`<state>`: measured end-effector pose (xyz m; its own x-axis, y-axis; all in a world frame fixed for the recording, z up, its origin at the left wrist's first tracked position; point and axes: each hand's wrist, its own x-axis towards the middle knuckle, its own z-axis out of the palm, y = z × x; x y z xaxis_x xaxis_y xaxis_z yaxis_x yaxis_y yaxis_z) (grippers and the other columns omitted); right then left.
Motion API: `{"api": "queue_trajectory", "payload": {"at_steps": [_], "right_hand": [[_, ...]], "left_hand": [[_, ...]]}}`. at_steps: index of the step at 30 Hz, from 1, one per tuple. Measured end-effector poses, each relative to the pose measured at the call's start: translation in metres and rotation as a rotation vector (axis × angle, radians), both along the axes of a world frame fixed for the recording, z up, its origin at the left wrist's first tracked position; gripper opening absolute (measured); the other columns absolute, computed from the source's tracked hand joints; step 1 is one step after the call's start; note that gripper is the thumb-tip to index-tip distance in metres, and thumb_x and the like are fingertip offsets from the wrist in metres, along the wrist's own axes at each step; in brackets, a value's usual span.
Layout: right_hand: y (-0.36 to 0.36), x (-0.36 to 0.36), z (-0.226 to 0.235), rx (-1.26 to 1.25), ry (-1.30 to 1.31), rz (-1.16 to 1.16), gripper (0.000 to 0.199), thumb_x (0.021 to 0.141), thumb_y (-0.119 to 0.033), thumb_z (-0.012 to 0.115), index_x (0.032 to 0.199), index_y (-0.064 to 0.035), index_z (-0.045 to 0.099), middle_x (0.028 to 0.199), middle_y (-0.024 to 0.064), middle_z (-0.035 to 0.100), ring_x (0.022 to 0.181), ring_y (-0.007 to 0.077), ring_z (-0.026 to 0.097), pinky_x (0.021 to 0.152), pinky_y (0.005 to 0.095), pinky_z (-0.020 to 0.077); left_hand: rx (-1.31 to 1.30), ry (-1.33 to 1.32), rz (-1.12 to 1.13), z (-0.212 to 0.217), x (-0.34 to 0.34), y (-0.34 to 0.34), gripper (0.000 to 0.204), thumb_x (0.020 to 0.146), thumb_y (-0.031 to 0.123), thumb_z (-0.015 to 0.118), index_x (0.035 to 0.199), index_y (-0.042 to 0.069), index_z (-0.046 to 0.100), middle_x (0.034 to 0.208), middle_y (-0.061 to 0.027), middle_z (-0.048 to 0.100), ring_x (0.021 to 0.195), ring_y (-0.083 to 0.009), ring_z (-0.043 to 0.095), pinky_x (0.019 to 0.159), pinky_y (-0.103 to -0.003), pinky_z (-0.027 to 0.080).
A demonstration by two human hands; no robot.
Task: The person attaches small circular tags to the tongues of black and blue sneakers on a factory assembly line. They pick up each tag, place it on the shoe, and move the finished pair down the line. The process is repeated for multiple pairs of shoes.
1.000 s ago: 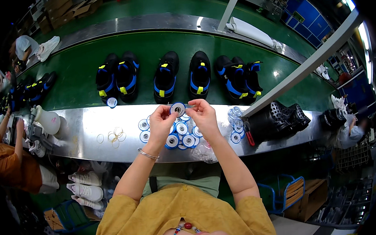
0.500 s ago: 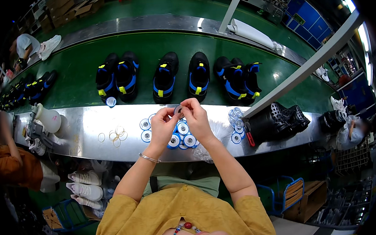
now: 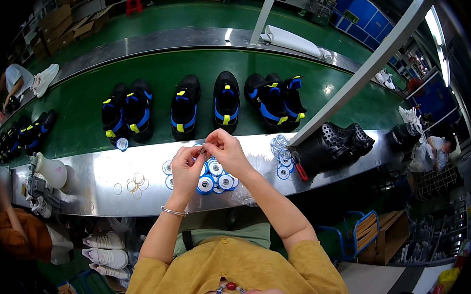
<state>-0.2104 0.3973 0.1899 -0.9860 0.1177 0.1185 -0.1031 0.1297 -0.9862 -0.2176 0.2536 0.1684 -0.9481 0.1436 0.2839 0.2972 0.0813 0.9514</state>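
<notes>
both hands meet over the metal table, the thumb and fingertips of the left hand (image 3: 186, 169) pinched together and those of the right hand (image 3: 226, 152) pressed in against them, gripping a small piece (image 3: 204, 149) so covered by the fingers that its shape cannot be told. a thin bracelet (image 3: 173, 210) circles the left wrist. just below and behind the fingertips, a heap of round white tags (image 3: 214, 167) with blue rims lies on the metal table (image 3: 100, 177), partly hidden by the hands. beside the heap, under the right forearm, sits a crumpled clear bag (image 3: 244, 195). to the right lie a smaller bunch of blue-rimmed tags (image 3: 283, 172), a tool with a red handle (image 3: 300, 168) and dark boots (image 3: 348, 144); to the left are thin yellowish rings (image 3: 134, 186) and, farther off, a white jar (image 3: 52, 171). beyond the hands, black and blue shoes (image 3: 185, 104) with yellow tabs stand in a row on the green belt (image 3: 161, 119), one round tag (image 3: 122, 144) by the heels of the leftmost pair.
</notes>
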Motion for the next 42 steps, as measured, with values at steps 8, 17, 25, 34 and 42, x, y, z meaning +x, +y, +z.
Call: {"api": "queue_trajectory", "payload": {"at_steps": [8,17,25,34,42], "right_hand": [[-0.001,0.005,-0.003,0.055,0.061,0.002,0.01,0.089,-0.006,0.061,0.091,0.0038,0.062,0.082,0.0077,0.066,0.074,0.0126,0.063,0.066,0.0249,0.0511],[-0.004,0.005,-0.004,0.046,0.066,-0.038,0.009,0.085,0.0,0.063,0.093,0.0029,0.063,0.08,0.0073,0.065,0.071,0.0122,0.062,0.063,0.0249,0.0499],[-0.01,0.0,-0.005,0.176,0.105,-0.082,0.008,0.082,0.001,0.062,0.089,0.0023,0.061,0.078,0.0122,0.065,0.068,0.0178,0.063,0.061,0.0279,0.0498],[-0.002,-0.003,0.002,0.09,-0.102,0.129,0.014,0.085,-0.003,0.061,0.097,0.0036,0.064,0.078,0.0099,0.066,0.064,0.0126,0.061,0.058,0.0252,0.0485],[-0.003,-0.006,0.003,0.05,-0.205,0.282,0.013,0.091,-0.005,0.058,0.101,0.0014,0.064,0.078,0.0022,0.065,0.061,0.0039,0.052,0.051,0.018,0.0406]], "left_hand": [[0.057,-0.122,-0.053,-0.005,0.0,-0.003,0.016,0.086,0.004,0.067,0.101,-0.003,0.066,0.083,-0.0035,0.066,0.069,-0.0057,0.057,0.062,-0.017,0.046],[0.17,-0.251,-0.044,-0.012,-0.006,-0.007,0.014,0.087,0.005,0.066,0.098,-0.004,0.065,0.086,-0.0067,0.068,0.077,-0.0083,0.063,0.07,-0.02,0.051],[0.071,-0.138,0.012,0.0,-0.004,-0.007,0.007,0.083,0.003,0.069,0.089,-0.002,0.068,0.08,0.0005,0.057,0.062,-0.0028,0.044,0.055,-0.018,0.035],[0.008,-0.087,-0.059,-0.004,-0.007,-0.015,0.008,0.083,0.005,0.069,0.089,-0.001,0.069,0.083,-0.0009,0.057,0.062,-0.0037,0.044,0.055,-0.018,0.037],[0.387,-0.601,-0.161,0.011,-0.013,-0.027,0.013,0.09,0.013,0.064,0.085,0.002,0.067,0.063,0.0037,0.054,0.049,-0.0009,0.037,0.044,-0.018,0.025]]}}
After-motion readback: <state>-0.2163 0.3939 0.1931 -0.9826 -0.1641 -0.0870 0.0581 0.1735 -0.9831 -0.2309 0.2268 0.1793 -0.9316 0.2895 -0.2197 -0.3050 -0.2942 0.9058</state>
